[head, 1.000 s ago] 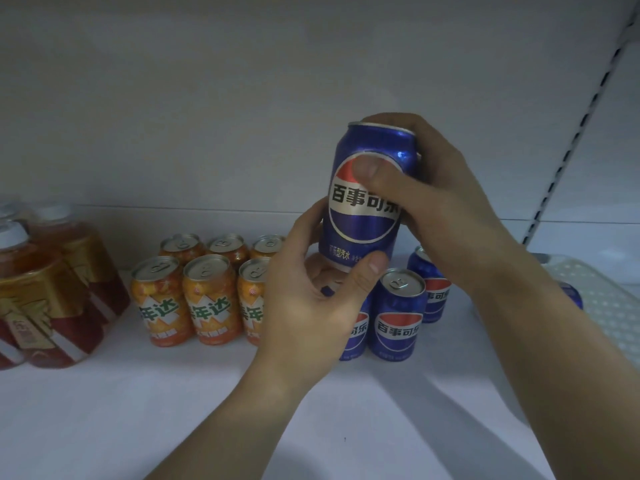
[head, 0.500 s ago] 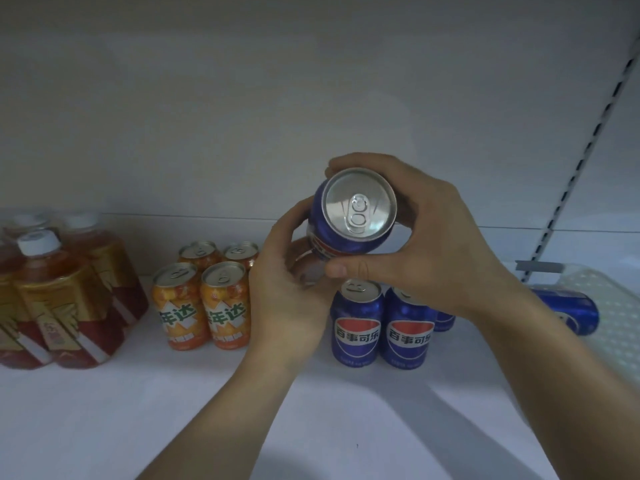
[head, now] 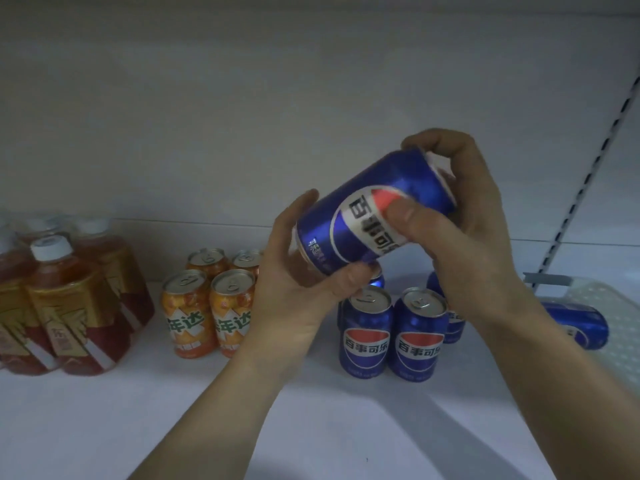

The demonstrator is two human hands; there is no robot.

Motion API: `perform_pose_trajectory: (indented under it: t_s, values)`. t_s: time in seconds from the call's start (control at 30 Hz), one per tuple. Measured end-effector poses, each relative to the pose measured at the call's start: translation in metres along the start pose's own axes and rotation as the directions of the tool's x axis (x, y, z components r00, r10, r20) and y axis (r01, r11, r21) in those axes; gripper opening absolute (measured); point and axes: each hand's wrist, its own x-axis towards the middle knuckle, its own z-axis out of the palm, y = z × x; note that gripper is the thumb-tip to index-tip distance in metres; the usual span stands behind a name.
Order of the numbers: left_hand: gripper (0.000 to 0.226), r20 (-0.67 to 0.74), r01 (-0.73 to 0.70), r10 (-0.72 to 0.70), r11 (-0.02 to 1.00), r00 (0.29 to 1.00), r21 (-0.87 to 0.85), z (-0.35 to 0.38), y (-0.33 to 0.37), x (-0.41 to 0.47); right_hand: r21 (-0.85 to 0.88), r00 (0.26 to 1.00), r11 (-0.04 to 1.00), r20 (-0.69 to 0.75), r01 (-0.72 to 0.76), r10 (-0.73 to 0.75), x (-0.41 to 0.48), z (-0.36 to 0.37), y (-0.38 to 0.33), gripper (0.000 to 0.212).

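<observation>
Above the white shelf (head: 207, 427), both hands grasp one blue cola can (head: 360, 216), held tilted in the air, top end up and to the right, just over the standing blue cans (head: 365, 337). The left hand (head: 301, 282) cups the base, thumb beneath and fingers behind; the right hand (head: 467, 237) wraps the top end, thumb pressed on the label. Best practice, in my judgement: bring it upright, emblem forward, then lower it beside the front pair without knocking them. The can is glossy blue with a round red, white and blue emblem and white Chinese lettering; no dent shows. Farther left stand orange cans (head: 188, 317) and red-brown bottles (head: 69, 306).
</observation>
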Motion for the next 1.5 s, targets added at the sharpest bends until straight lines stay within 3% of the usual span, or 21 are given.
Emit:
perform_pose_trajectory:
  t_s: [0.07, 0.13, 0.2, 0.37, 0.53, 0.73, 0.9, 1.17, 1.33, 1.5]
  values:
    - [0.077, -0.018, -0.062, 0.062, 0.998, 0.998, 0.022, 0.006, 0.007, -0.005, 0.001, 0.993, 0.995, -0.053, -0.103, 0.103, 0.001, -0.001, 0.005, 0.041]
    - [0.071, -0.105, -0.139, 0.148, 0.986, 0.983, 0.092, 0.013, 0.012, -0.010, -0.141, 0.982, 0.973, -0.057, -0.185, 0.179, 0.001, -0.002, 0.007, 0.027]
    - [0.072, -0.118, -0.214, 0.241, 0.956, 0.963, 0.202, 0.016, 0.014, -0.014, -0.168, 0.952, 0.938, -0.104, -0.304, 0.289, 0.003, -0.001, 0.009, 0.032]
    - [0.075, -0.118, -0.320, 0.363, 0.905, 0.924, 0.280, 0.021, 0.019, -0.018, 0.186, 0.757, 0.766, -0.134, -0.615, 0.640, 0.007, 0.002, 0.010, 0.033]
    - [0.072, -0.146, -0.337, 0.391, 0.894, 0.909, 0.295, 0.023, 0.019, -0.018, 0.199, 0.681, 0.678, -0.063, -0.708, 0.730, 0.006, -0.001, 0.008, 0.034]
    - [0.064, -0.204, -0.195, 0.236, 0.960, 0.950, 0.202, 0.022, 0.013, -0.013, 0.107, 0.705, 0.710, -0.084, -0.696, 0.704, 0.011, -0.016, 0.006, 0.035]
    - [0.059, -0.212, -0.034, 0.078, 0.978, 0.974, 0.206, 0.020, 0.005, -0.012, 0.061, 0.852, 0.858, -0.101, -0.509, 0.513, 0.017, -0.032, -0.002, 0.027]
    - [0.058, -0.067, 0.112, -0.095, 0.942, 0.993, 0.315, 0.024, -0.006, -0.017, -0.227, 0.923, 0.908, -0.246, -0.352, 0.296, 0.015, -0.033, -0.016, 0.021]
    - [0.060, -0.064, 0.159, -0.146, 0.912, 0.987, 0.379, 0.024, -0.014, -0.016, -0.258, 0.935, 0.913, -0.249, -0.316, 0.253, 0.016, -0.032, -0.021, 0.049]
    - [0.067, -0.084, 0.181, -0.161, 0.909, 0.983, 0.375, 0.027, -0.019, -0.020, -0.332, 0.948, 0.891, -0.185, -0.308, 0.258, 0.017, -0.034, -0.027, 0.052]
